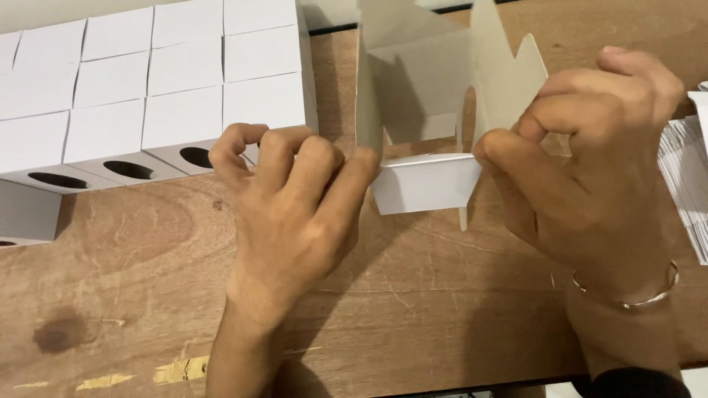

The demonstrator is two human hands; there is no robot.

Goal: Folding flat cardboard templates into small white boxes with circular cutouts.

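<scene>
**Half-folded carton held between two hands**

Left hand [291, 199], fingers curled, pinches the left wall of one white cardboard carton [424, 133]; right hand [590, 169] pinches its right flap. Carton is upright, open-topped, over the wooden table [147, 295]. Finished white boxes [147, 81] in rows at far left: about twelve visible. One stack of flat blanks [689, 177] at right edge.

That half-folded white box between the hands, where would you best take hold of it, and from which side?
Probably by its two upright side walls, one from each side, much as the left hand and right hand do now. The half-folded box is open, with loose flaps standing up and one folded forward, so pinching a flap would bend it. The walls are flat and face outward, giving the fingers a firm surface.
</scene>
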